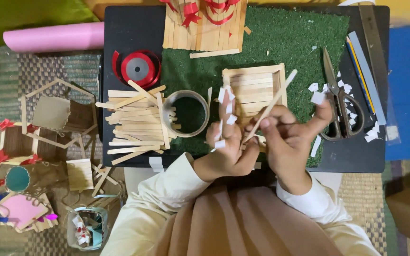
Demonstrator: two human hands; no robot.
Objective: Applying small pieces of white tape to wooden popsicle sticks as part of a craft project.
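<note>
Leftmost, I note stick pile (136,125), tape ring (186,114). Left hand (228,147), tape bits on fingers, and right hand (285,137) together pinch one stick (274,102); its long axis slants far-right over the frame (255,87). Scissors (340,106) right.

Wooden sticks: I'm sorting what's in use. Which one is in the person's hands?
The single stick slanting up over the wooden tray, pinched by the right hand beside the left hand; the others lie piled left.

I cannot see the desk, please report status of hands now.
Both hands: left hand, right hand pinch one wooden stick. White tape bits on left fingers. Stick tray behind. Scissors right, apart.
</note>
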